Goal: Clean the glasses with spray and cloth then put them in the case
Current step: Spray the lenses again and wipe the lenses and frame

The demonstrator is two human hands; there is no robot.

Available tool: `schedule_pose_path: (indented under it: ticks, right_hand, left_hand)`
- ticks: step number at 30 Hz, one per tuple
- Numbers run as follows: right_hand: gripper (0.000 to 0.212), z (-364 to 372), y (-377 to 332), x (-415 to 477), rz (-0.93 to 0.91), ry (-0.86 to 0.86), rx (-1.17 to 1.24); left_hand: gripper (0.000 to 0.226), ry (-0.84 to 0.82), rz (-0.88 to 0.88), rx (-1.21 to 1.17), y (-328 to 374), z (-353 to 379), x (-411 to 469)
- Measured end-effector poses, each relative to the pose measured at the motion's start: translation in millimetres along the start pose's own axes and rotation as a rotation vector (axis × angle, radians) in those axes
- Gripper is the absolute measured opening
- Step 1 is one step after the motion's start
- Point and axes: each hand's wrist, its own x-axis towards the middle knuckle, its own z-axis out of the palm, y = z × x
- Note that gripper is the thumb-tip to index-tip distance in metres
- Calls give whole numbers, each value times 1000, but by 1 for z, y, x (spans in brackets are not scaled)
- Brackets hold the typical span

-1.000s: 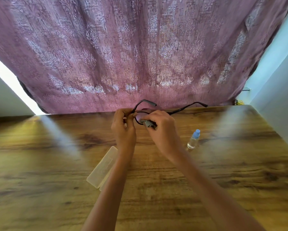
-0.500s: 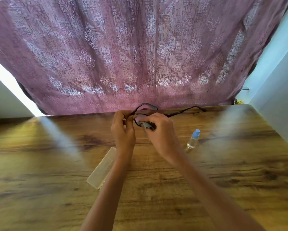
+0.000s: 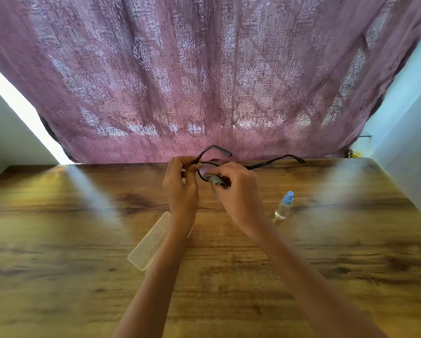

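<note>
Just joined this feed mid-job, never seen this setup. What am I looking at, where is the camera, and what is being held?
There is no machine: a person works with two bare hands. The single view comes from a head-worn camera looking forward and down, so the arms enter from below. The left hand grips the dark-framed glasses, temples unfolded; the right hand pinches a small grey cloth against a lens. On the wooden table are a pale translucent case, partly hidden by the left forearm, and, to the right, a small clear spray bottle with a blue cap. A mauve curtain hangs behind.
</note>
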Motion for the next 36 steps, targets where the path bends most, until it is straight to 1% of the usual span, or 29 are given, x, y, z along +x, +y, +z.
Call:
schedule_pose_path:
  ticks: [3, 9, 11, 13, 17, 20, 24, 27, 30, 33, 36]
  right_hand:
    - [23, -2, -3, 3, -9, 5, 51]
    - [22, -4, 1, 12, 41, 44, 18]
    - [19, -7, 6, 10, 44, 79, 52]
    - [17, -11, 13, 6, 51, 144, 33]
    - [16, -21, 33, -1, 119, 249, -23]
    - [15, -24, 45, -5, 193, 261, -20]
    - [15, -21, 54, -7, 225, 268, -2]
    - [15, -18, 56, -8, 172, 237, -14]
    - [27, -17, 58, -9, 67, 164, -58]
    - [39, -17, 64, -11, -39, 119, -188]
    - [40, -20, 68, -11, -141, 126, -304]
  left_hand:
    - [22, -15, 22, -8, 2, 1, -1]
    - [21, -18, 46, -14, 2, 1, 0]
    - [24, -17, 48, 0, 2, 1, 0]
    - [26, -13, 40, 13, 0, 0, 0]
    - [23, -8, 6, 20, -3, 0, -1]
    - [25, -14, 10, 16, -3, 4, -2]
    - [23, -17, 7, 19, -3, 8, -4]
    - [23, -1, -16, -6, -1, 10, -4]
    - [24, 10, -38, -21, -1, 11, -3]
    - [25, 9, -53, -39, -2, 12, -3]
    - [24, -10, -81, -80, -4, 14, -6]
